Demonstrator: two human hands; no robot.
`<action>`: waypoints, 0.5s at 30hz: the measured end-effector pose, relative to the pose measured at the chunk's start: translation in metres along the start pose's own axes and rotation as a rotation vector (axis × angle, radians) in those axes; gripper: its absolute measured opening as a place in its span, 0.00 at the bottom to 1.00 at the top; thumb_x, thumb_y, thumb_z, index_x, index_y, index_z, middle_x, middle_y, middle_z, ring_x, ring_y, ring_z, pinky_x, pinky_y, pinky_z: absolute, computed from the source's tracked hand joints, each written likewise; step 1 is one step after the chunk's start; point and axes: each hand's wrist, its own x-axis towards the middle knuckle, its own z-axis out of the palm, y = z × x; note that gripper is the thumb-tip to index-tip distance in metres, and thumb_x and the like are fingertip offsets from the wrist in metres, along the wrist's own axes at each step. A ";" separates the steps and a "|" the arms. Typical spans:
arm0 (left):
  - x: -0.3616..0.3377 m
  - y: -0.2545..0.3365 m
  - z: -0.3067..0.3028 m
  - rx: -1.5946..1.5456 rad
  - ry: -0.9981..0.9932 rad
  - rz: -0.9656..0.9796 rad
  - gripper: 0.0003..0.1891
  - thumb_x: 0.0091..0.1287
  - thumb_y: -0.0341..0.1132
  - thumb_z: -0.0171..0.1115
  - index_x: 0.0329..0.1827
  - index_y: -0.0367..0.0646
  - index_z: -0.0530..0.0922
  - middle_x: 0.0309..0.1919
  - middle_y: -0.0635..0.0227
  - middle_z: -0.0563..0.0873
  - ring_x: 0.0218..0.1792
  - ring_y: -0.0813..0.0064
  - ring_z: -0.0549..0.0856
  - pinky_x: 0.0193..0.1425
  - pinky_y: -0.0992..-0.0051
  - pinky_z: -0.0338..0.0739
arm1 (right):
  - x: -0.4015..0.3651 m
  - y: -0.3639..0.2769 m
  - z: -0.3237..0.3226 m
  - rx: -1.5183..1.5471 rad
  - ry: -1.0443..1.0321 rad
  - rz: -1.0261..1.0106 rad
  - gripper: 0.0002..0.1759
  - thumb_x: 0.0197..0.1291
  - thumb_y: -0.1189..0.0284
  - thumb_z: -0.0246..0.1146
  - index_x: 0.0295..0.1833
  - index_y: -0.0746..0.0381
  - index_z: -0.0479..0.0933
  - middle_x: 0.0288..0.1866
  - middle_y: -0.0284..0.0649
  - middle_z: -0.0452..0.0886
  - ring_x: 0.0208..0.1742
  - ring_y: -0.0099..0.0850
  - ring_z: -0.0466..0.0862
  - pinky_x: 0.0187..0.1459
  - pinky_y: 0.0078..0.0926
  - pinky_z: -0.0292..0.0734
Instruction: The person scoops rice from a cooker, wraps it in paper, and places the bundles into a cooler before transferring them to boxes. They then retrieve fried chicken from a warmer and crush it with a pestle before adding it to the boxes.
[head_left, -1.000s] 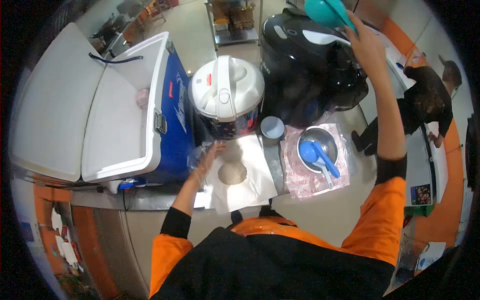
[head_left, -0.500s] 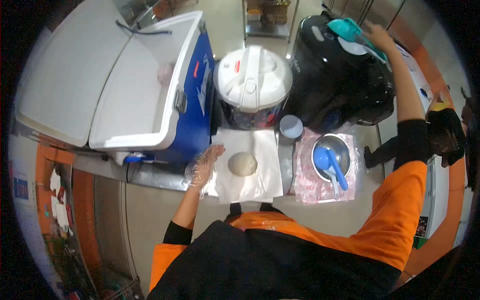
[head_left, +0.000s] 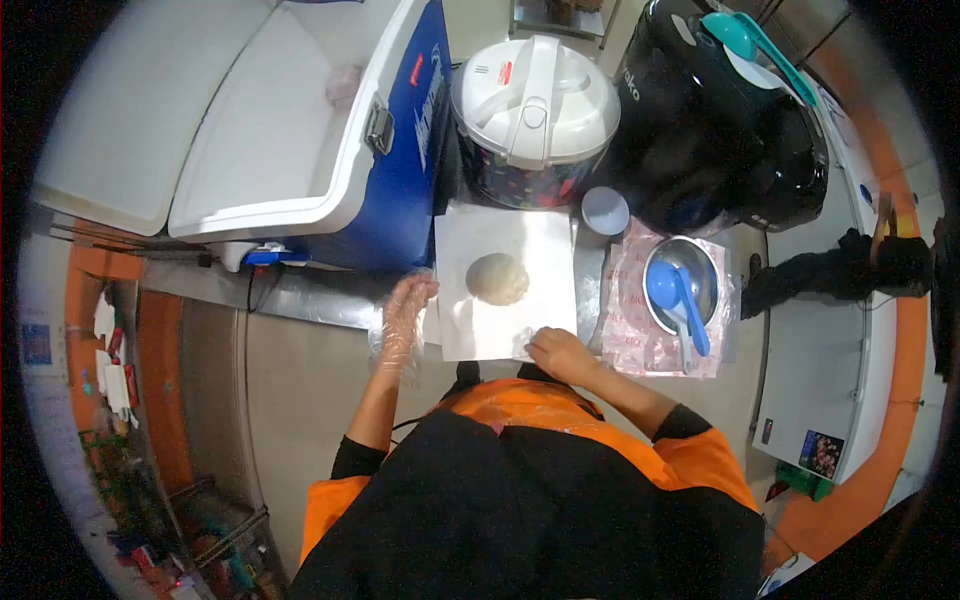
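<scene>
A round, pale, flattened lump (head_left: 498,279) shows at the middle of the white paper (head_left: 480,335); whether a thin sheet covers it is hard to tell. My left hand (head_left: 405,315), in a clear plastic glove, has its fingers closed at the paper's left edge. Bare, my right hand (head_left: 562,356) pinches the paper near its lower right corner. Right of the paper, a metal bowl (head_left: 708,275) holds a blue scoop (head_left: 663,285) and other blue utensils on a pink printed sheet (head_left: 625,345).
An open blue-and-white cooler (head_left: 395,185) stands at the left. Behind the paper is a white-lidded pot (head_left: 500,100), with a pale cup (head_left: 605,211) to its right. A teal scoop (head_left: 735,38) lies on a black appliance (head_left: 660,120). Another person's dark-clothed legs (head_left: 810,275) show at the right.
My right hand has left the teal scoop on the black appliance and come down to the paper. The pale lump looks broader and flatter. The view has shifted, bringing the counter items higher.
</scene>
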 end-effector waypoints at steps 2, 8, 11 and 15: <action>-0.003 0.003 -0.002 -0.023 0.016 -0.015 0.12 0.70 0.37 0.54 0.50 0.38 0.76 0.42 0.65 0.83 0.46 0.74 0.82 0.55 0.72 0.73 | -0.006 0.004 0.003 0.017 0.007 0.017 0.09 0.49 0.76 0.59 0.37 0.65 0.77 0.33 0.39 0.76 0.38 0.35 0.77 0.37 0.30 0.75; -0.024 0.018 0.009 0.322 -0.083 0.066 0.15 0.65 0.35 0.59 0.52 0.41 0.76 0.45 0.63 0.83 0.50 0.66 0.81 0.58 0.69 0.72 | 0.000 0.008 -0.003 0.467 0.001 0.497 0.06 0.48 0.73 0.65 0.33 0.62 0.80 0.30 0.41 0.78 0.38 0.37 0.78 0.36 0.32 0.75; -0.045 0.036 0.029 0.829 -0.189 0.408 0.16 0.63 0.36 0.60 0.53 0.43 0.76 0.47 0.60 0.82 0.54 0.60 0.78 0.60 0.67 0.69 | 0.005 0.017 -0.003 0.722 -0.027 0.683 0.05 0.49 0.72 0.66 0.32 0.62 0.79 0.30 0.42 0.78 0.36 0.40 0.78 0.37 0.34 0.75; -0.067 0.049 0.066 1.292 -0.221 0.793 0.14 0.62 0.32 0.58 0.52 0.45 0.77 0.50 0.61 0.80 0.59 0.59 0.74 0.62 0.63 0.68 | 0.019 0.008 -0.020 0.291 0.145 0.419 0.06 0.52 0.72 0.65 0.37 0.60 0.78 0.30 0.40 0.77 0.35 0.38 0.78 0.39 0.34 0.72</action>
